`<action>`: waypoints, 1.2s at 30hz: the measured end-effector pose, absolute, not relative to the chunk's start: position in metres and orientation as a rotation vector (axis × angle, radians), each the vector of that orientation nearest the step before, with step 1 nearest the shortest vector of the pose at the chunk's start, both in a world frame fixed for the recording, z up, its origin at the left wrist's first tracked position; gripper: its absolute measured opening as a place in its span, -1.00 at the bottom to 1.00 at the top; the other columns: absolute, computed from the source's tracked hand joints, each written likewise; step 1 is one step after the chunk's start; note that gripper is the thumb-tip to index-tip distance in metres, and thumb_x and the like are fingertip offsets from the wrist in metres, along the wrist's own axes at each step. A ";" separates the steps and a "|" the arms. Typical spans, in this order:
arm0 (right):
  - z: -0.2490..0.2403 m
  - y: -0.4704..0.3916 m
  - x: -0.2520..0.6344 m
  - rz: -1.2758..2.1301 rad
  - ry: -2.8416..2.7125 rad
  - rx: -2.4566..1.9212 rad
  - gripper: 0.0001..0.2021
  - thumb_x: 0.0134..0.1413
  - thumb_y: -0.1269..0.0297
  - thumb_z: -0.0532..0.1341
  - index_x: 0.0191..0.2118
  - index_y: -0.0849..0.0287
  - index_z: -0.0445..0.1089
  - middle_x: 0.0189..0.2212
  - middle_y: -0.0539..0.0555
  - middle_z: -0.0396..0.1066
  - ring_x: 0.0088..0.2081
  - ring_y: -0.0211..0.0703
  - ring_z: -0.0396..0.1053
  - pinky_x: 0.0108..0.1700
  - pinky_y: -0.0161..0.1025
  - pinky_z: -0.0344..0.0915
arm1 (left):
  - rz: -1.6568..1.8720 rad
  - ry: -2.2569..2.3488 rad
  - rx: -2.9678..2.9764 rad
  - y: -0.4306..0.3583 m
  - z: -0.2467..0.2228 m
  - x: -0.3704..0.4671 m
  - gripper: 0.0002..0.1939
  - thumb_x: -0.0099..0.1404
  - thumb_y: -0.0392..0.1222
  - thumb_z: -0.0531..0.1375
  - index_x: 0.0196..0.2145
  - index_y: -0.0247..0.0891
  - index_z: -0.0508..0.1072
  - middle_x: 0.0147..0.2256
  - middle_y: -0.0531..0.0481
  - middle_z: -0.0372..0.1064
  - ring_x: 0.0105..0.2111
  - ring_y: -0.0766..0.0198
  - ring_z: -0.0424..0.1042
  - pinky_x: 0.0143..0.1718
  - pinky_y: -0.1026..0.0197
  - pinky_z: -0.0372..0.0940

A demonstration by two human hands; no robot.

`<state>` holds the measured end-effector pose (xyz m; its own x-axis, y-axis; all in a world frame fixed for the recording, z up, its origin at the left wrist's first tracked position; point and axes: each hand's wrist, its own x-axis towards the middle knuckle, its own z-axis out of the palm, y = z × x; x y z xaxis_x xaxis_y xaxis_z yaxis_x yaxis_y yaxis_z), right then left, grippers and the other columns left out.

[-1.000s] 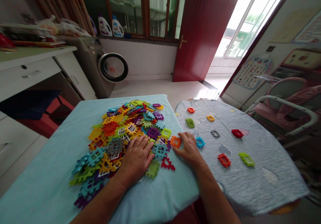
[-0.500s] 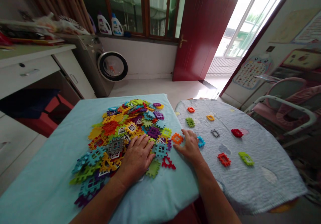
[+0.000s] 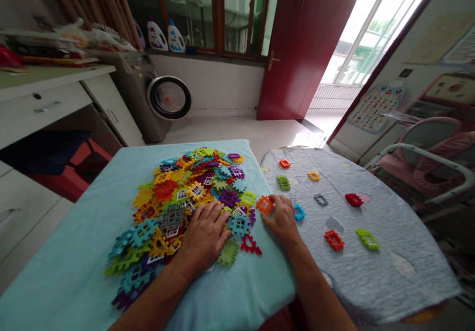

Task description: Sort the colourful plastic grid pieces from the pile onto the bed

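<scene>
A heap of colourful plastic interlocking pieces point(image 3: 166, 190) covers the middle of the light blue cloth point(image 3: 92, 222). My left hand point(image 3: 208, 232) lies flat on the heap's right side with its fingers spread, holding nothing. At the cloth's right edge, my right hand point(image 3: 281, 219) has its thumb and fingertips closed on an orange window-shaped piece point(image 3: 264, 205). A blue piece point(image 3: 299, 212) lies just right of my right hand. Close to my left hand are a teal window piece point(image 3: 240, 224), a red triangular piece point(image 3: 251, 245) and a light green piece point(image 3: 228, 253).
On the right, a round table with a grey-blue quilted cover point(image 3: 371, 281) holds several spaced pieces, among them a red one point(image 3: 334, 240) and a green one point(image 3: 367, 239). Beyond stand a washing machine point(image 3: 143, 98), a red door point(image 3: 300, 49) and a pink chair point(image 3: 419, 163).
My right hand's thumb and fingers have closed on the orange piece, which they were beside before. My left hand stays on the heap. The view has shifted slightly.
</scene>
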<state>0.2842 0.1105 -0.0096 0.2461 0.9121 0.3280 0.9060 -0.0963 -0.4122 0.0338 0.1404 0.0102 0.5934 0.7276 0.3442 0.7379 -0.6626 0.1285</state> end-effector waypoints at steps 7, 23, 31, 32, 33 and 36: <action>-0.009 0.109 0.286 0.063 -1.628 -2.095 -0.68 -0.04 0.12 0.34 -0.14 0.10 0.46 -0.12 0.16 0.39 -0.08 0.07 0.27 -0.05 -0.05 0.16 | -0.561 -1.275 -2.778 0.141 0.010 0.034 -0.64 0.33 -0.11 0.17 0.06 -0.15 0.48 0.14 -0.12 0.42 0.20 -0.05 0.29 0.26 -0.18 0.10; -0.014 0.112 0.289 -0.012 -1.509 -2.103 -0.63 0.00 0.22 0.30 -0.03 0.14 0.42 -0.13 0.18 0.39 -0.06 0.10 0.30 -0.02 -0.03 0.20 | -0.575 -1.291 -2.786 0.141 0.007 0.033 -0.63 0.33 -0.08 0.19 0.08 -0.13 0.48 0.14 -0.10 0.42 0.21 -0.03 0.28 0.28 -0.16 0.06; -0.013 0.114 0.295 -0.013 -1.302 -1.936 -0.61 0.03 0.16 0.28 -0.02 0.19 0.38 -0.13 0.22 0.37 -0.04 0.12 0.30 0.05 0.04 0.25 | -0.561 -1.289 -2.800 0.141 0.007 0.032 -0.62 0.33 -0.08 0.19 0.08 -0.14 0.47 0.16 -0.10 0.40 0.22 -0.04 0.27 0.27 -0.17 0.07; -0.012 0.114 0.296 0.017 -1.279 -1.881 -0.61 0.05 0.15 0.27 -0.01 0.19 0.37 -0.13 0.21 0.36 -0.06 0.10 0.31 0.04 0.03 0.28 | -0.560 -1.289 -2.802 0.141 0.007 0.033 -0.62 0.33 -0.08 0.19 0.08 -0.14 0.48 0.16 -0.10 0.40 0.22 -0.04 0.27 0.27 -0.17 0.07; -0.011 0.114 0.296 0.041 -1.259 -1.832 -0.60 0.06 0.15 0.26 0.00 0.20 0.35 -0.14 0.21 0.36 -0.08 0.07 0.32 0.02 0.01 0.30 | -0.559 -1.288 -2.805 0.141 0.007 0.033 -0.62 0.33 -0.08 0.19 0.08 -0.14 0.48 0.16 -0.10 0.40 0.22 -0.04 0.27 0.27 -0.17 0.07; -0.008 0.114 0.294 0.006 -1.224 -1.753 -0.56 0.07 0.17 0.27 0.06 0.19 0.31 -0.11 0.20 0.34 -0.09 0.04 0.32 0.00 0.01 0.32 | -0.564 -1.288 -2.801 0.142 0.007 0.033 -0.62 0.33 -0.08 0.19 0.08 -0.14 0.48 0.15 -0.10 0.41 0.21 -0.04 0.28 0.27 -0.17 0.07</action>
